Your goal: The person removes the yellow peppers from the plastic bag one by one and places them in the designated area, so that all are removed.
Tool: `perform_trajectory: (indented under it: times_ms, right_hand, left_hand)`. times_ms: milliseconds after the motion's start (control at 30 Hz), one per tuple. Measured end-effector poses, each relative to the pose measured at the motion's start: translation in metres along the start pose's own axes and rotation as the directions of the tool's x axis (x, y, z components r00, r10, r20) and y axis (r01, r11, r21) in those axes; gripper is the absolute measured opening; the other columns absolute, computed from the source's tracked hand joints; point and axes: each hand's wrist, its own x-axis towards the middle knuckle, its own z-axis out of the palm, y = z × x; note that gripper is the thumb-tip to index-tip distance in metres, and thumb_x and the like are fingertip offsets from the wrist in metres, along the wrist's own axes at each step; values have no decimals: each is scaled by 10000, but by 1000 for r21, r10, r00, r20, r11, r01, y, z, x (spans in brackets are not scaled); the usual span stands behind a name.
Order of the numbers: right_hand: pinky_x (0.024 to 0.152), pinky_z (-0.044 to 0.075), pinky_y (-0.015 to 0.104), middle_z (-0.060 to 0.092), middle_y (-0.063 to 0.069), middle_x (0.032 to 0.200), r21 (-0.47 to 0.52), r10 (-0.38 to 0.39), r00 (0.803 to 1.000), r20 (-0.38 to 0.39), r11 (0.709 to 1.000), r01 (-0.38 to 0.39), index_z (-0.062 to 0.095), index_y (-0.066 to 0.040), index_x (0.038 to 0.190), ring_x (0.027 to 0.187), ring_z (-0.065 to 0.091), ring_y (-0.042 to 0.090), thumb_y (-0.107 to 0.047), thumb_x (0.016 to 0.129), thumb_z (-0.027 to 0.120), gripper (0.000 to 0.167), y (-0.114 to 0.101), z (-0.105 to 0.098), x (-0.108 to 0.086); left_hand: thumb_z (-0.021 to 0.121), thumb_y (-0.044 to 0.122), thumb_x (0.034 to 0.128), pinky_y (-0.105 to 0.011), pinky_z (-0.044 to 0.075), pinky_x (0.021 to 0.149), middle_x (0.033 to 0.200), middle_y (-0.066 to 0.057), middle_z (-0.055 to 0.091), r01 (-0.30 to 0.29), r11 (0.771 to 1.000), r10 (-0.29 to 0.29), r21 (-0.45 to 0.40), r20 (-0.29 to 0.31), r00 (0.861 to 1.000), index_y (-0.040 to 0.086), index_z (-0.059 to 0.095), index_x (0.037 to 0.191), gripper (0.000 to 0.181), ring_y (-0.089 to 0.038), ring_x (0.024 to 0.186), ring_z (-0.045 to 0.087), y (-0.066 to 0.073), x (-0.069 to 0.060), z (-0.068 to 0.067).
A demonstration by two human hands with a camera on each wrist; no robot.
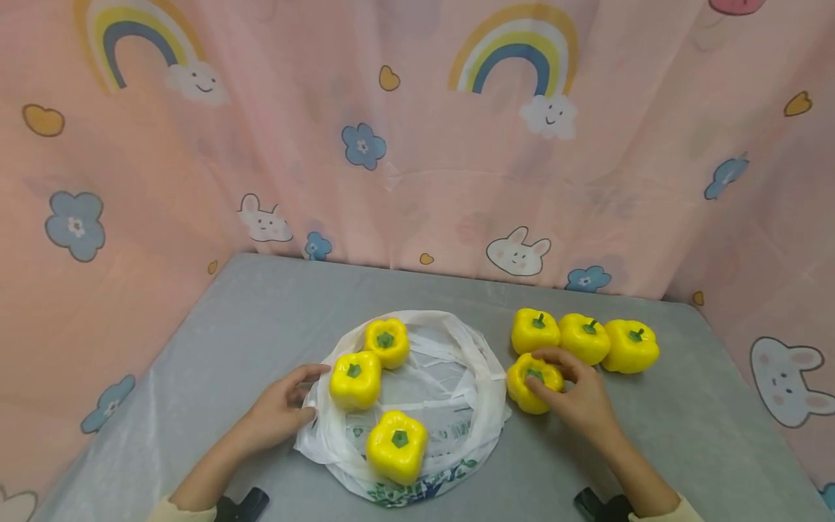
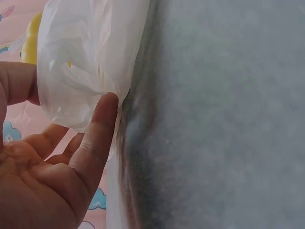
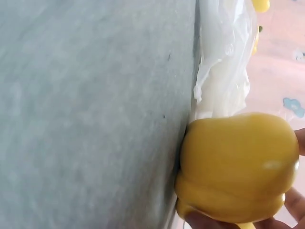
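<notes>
A white plastic bag stands with its mouth wide and its rim rolled outward. Inside its rim are three yellow bell peppers, one at the back, one at the left and one in front. My left hand holds the bag's left side, a fold lying between thumb and fingers in the left wrist view. Just outside the bag's right rim, my right hand grips another yellow bell pepper from above, beside its green stem. That pepper appears to sit on the table.
Behind the right hand, three more yellow bell peppers stand in a row: left, middle and right. A grey cloth covers the table. Pink printed curtain encloses its back and sides.
</notes>
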Motion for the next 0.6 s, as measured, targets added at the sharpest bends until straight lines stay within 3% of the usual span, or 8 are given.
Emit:
perform_trajectory:
  times_ms: [100,200,400,600]
  right_hand:
    - [695,517,226,680,83,1096,-36,-29,999,-23,999,28,664,-129,1111,907,574,150,-295,806,769,363,1,-3,-1]
    - [649,538,240,689,94,1085,-78,-65,997,-39,995,62,674,-143,1108,924,611,215,-307,786,786,378,-2,-6,-1]
    - [774,544,481,685,85,1115,-129,-135,989,-55,984,127,663,-133,1143,993,624,276,-265,771,794,415,-19,-11,-3]
    - [974,417,559,671,38,1162,-107,-214,976,-40,972,209,655,-150,1151,1134,566,274,-187,758,772,411,-54,-7,-9]
  left_hand:
    - [597,-18,778,-269,544,677,1403,-171,497,0,1000,0,-5,6,1000,139,500,1361,611,-185,953,651,-1,0,0]
    - [598,-15,784,-277,548,679,1412,-173,488,1,1000,0,-10,12,1000,137,494,1366,611,-191,961,651,-2,0,-1]
    - [600,-4,792,-285,551,692,1424,-165,482,12,1000,-12,3,8,1000,151,496,1366,603,-191,971,651,0,-1,-1]
    - [591,-16,798,-274,551,688,1423,-169,479,-6,1000,6,-1,16,1000,141,489,1370,602,-197,977,653,-2,-1,-1]
